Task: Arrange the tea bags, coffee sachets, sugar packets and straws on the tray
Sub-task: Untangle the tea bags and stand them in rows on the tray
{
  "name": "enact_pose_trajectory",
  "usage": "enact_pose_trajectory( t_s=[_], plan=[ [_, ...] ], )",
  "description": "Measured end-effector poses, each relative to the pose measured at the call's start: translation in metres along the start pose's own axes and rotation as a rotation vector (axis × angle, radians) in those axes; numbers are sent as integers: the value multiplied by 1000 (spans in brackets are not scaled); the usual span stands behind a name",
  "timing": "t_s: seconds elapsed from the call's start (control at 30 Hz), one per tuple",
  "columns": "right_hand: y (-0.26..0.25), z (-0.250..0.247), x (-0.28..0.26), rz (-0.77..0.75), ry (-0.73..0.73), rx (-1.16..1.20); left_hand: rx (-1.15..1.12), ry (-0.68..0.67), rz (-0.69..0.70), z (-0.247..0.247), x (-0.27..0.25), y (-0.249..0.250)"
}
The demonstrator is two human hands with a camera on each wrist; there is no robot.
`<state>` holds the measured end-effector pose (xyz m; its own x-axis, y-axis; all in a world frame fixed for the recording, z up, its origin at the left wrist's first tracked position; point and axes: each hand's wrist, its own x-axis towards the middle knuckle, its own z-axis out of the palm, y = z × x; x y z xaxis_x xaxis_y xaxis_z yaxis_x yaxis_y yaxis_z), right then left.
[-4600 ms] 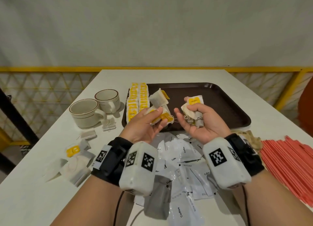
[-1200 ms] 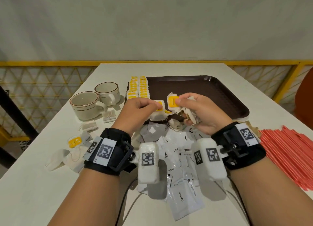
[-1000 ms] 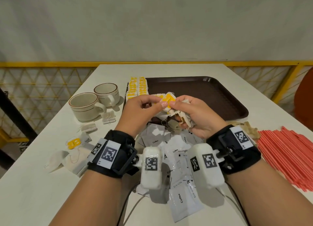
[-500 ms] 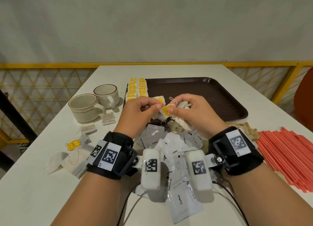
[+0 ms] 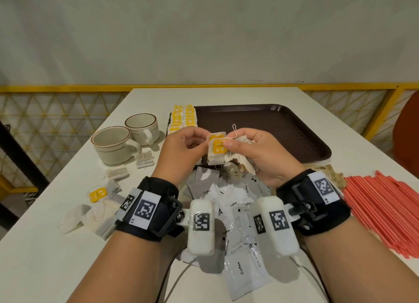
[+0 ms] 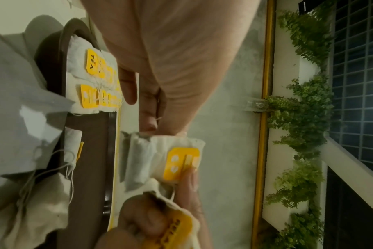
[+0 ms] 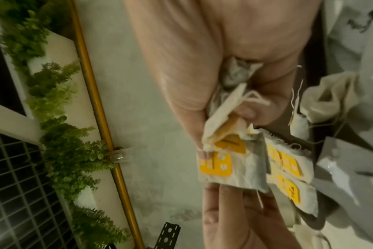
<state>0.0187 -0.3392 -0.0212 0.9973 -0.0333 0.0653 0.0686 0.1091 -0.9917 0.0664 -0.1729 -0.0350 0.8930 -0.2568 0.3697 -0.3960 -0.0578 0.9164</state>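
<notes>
Both hands meet above the near edge of the dark brown tray. My left hand pinches the edge of a white tea bag with a yellow tag. My right hand holds a bunch of tea bags in its palm, and its thumb presses on that yellow tag. Two rows of yellow-tagged tea bags lie along the tray's left side. White coffee sachets are heaped on the table under my wrists. Red straws lie at the right.
Two cream cups stand left of the tray. Loose tea bags are scattered on the white table at the left. Brown packets lie between the tray and the straws. A yellow railing runs behind the table.
Both hands turned palms inward and came together. The right hand closed round its bunch of tea bags, and the two hands now hold one yellow-tagged tea bag between them.
</notes>
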Motion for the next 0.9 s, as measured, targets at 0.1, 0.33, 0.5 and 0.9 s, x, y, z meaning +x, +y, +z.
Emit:
enact_pose_trajectory(
  t_s=[0.1,0.33,0.5,0.9],
  plan=[
    [3,1,2,-14,72,30,-27,-24,-20,1,-1,0],
    [5,3,4,17,119,54,-79,-67,-20,10,-4,5],
    [-14,-13,12,180,101,-104,-70,99,-82,0,2,-5],
    [-15,-14,28,282,-139,-1060,32,85,-145,-6,4,-10]
  ],
)
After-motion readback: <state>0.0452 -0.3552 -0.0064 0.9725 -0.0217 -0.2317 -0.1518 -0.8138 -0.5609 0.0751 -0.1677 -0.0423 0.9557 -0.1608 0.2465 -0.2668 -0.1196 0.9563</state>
